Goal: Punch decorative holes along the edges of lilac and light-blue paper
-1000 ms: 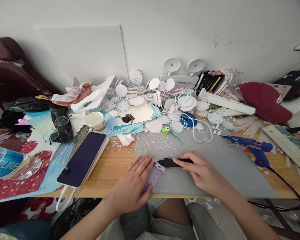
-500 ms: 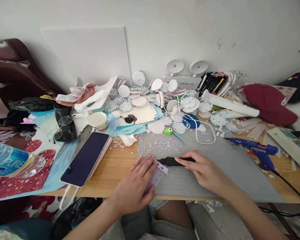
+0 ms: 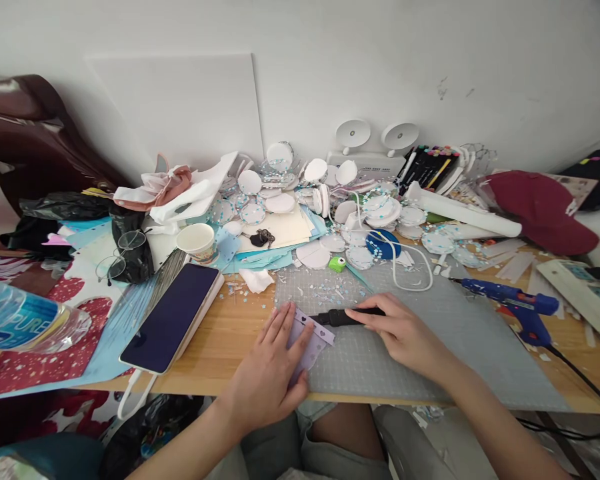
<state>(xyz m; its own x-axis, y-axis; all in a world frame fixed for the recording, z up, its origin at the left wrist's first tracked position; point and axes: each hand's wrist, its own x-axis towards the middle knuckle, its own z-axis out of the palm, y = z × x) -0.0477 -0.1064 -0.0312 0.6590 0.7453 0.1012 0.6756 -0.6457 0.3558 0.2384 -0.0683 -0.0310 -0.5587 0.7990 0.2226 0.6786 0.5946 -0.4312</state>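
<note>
My left hand (image 3: 273, 370) lies flat with fingers stretched, pressing a small lilac paper piece (image 3: 313, 335) with heart-shaped holes onto the grey cutting mat (image 3: 430, 340). My right hand (image 3: 397, 332) is closed round a black craft knife (image 3: 337, 317), forefinger along its top. The knife's tip meets the upper right edge of the lilac paper, just right of my left fingertips.
A phone on a white power bank (image 3: 173, 317) lies left of the mat. A blue glue gun (image 3: 517, 303) with its cord rests at the right. Behind are a paper cup (image 3: 197, 240), glasses (image 3: 115, 257), a green punch (image 3: 337, 264), many white discs, markers and a maroon cap (image 3: 540, 207). A water bottle (image 3: 23, 320) lies far left.
The knife and my right hand have shifted slightly left and up along the paper's edge. More of the lilac piece shows beside my left fingers. The view has drifted a little.
</note>
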